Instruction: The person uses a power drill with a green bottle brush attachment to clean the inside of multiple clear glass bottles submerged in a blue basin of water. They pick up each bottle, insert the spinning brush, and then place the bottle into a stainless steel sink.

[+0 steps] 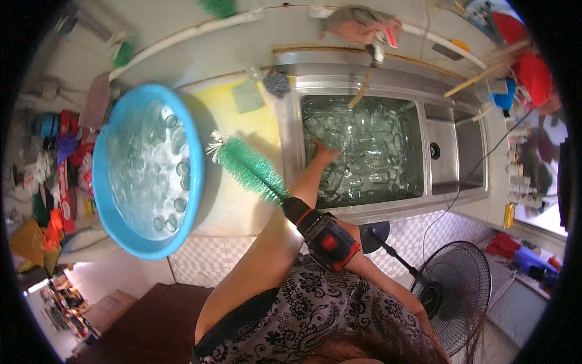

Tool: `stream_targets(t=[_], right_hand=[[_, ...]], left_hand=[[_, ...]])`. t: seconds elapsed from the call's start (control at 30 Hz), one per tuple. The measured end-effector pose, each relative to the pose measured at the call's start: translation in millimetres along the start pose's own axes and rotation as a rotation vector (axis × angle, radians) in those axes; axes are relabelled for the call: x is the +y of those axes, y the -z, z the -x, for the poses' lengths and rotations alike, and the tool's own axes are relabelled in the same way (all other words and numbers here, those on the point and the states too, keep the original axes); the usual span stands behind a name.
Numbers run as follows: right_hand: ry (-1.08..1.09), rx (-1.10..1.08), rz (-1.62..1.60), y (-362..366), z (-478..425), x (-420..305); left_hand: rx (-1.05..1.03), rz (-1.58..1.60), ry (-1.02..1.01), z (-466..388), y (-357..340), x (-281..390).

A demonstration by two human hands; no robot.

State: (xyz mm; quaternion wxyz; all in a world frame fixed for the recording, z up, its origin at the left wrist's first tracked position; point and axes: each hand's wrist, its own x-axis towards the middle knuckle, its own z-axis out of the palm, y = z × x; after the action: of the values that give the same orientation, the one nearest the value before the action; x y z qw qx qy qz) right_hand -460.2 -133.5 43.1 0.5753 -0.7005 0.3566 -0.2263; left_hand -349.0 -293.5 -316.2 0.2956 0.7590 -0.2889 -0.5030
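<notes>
My right hand [350, 231] grips a black and red cordless drill [320, 234] in front of my body. Fixed in its chuck is a green bristle bottle brush [249, 167] with a white tufted tip, pointing to the upper left over the counter. My left hand [324, 153] reaches under the drill into the left side of a steel sink basin [422, 150]. Clear glass jars [359, 145] lie under the water there. The fingers are partly in the water, and whether they hold a jar is not plain.
On the counter at left stands a blue plastic tub [198, 182] of water and glass jars. A faucet [378, 52] with a hose overhangs the basin. Right of it lies a smaller sink bowl [443, 157]. A black fan [454, 291] stands at lower right, near a hanging cable [477, 166].
</notes>
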Motion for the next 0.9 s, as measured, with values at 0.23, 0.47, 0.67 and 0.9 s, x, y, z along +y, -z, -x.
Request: stream_targets(t=[0.23,0.47,0.67,0.9], right_hand=[[-0.072,-0.034,0.218,-35.5,23.4,34.5],[0.145,-0.15,0.532,-74.9,-19.1,-31.1],[0.113,-0.097,0.339,-122.9,-37.6,-53.7],[-0.017,-0.108,0.337,-170.3,-41.6,-54.1]], left_hand=[[0.111,-0.084,-0.17,110.4,6.1,17.7],[-0.014,0.807,-0.438,275.2,291.7,24.3],[1.18,-0.118,-0.272,269.2,543.6,-66.4],[1.244,-0.406,0.166,244.8,666.3,-138.6]])
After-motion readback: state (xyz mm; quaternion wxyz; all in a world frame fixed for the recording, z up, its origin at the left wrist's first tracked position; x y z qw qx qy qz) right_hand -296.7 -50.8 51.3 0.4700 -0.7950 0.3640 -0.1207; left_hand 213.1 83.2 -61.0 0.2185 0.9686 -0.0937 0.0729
